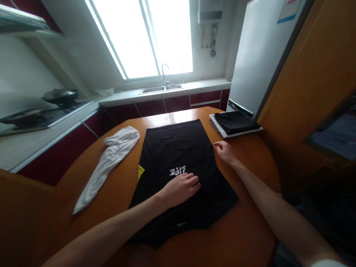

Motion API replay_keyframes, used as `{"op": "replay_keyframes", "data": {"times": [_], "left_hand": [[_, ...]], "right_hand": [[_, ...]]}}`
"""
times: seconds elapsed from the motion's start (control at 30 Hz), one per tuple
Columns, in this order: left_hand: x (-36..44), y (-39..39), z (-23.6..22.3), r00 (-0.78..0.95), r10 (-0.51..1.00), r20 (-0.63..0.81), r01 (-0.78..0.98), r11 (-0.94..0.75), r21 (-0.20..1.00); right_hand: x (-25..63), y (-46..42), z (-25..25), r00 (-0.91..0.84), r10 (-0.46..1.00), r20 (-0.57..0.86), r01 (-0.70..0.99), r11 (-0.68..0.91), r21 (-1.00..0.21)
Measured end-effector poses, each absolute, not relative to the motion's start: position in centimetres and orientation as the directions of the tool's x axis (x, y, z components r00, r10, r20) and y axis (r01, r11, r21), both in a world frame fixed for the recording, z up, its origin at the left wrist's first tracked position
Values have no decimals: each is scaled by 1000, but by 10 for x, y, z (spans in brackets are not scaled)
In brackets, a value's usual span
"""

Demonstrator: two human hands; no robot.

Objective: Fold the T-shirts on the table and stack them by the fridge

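Observation:
A black T-shirt with white "LIFE" lettering, upside down from here, lies spread on the wooden table, its neckline toward me. My left hand rests on its middle just below the lettering; the fingers are loosely bent over the cloth, tips partly hidden, with no cloth bunched in them. At the shirt's right edge, my right hand pinches the border between thumb and index finger. A bit of yellow cloth sticks out from the shirt's left side.
Left of the shirt lies a crumpled white garment. A stack of folded clothes, black on top, sits at the table's back right. Beyond are a counter with a sink, a stove and a fridge.

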State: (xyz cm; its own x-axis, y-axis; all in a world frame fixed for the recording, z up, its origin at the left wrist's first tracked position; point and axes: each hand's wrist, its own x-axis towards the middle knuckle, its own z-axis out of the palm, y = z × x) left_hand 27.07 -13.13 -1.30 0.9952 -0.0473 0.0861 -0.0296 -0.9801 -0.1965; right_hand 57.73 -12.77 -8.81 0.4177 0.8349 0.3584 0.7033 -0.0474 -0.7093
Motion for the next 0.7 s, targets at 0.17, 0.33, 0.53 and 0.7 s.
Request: {"op": "replay_keyframes", "data": {"times": [0.17, 0.33, 0.53, 0.7], "left_hand": [[264, -140, -1, 998, -21, 63, -10, -985, -174], [266, -126, -9, 992, 92, 89, 87, -994, 61], [310, -73, -30, 794, 581, 181, 507, -796, 331], [342, -52, -41, 742, 666, 76, 603, -712, 359]], "right_hand": [[569, -127, -86, 313, 873, 374, 789, -20, -613], [565, -125, -86, 303, 875, 378, 812, -30, -583], [565, -123, -88, 235, 872, 429, 827, 52, -560], [563, -123, -86, 205, 902, 381, 839, 38, -543]]}}
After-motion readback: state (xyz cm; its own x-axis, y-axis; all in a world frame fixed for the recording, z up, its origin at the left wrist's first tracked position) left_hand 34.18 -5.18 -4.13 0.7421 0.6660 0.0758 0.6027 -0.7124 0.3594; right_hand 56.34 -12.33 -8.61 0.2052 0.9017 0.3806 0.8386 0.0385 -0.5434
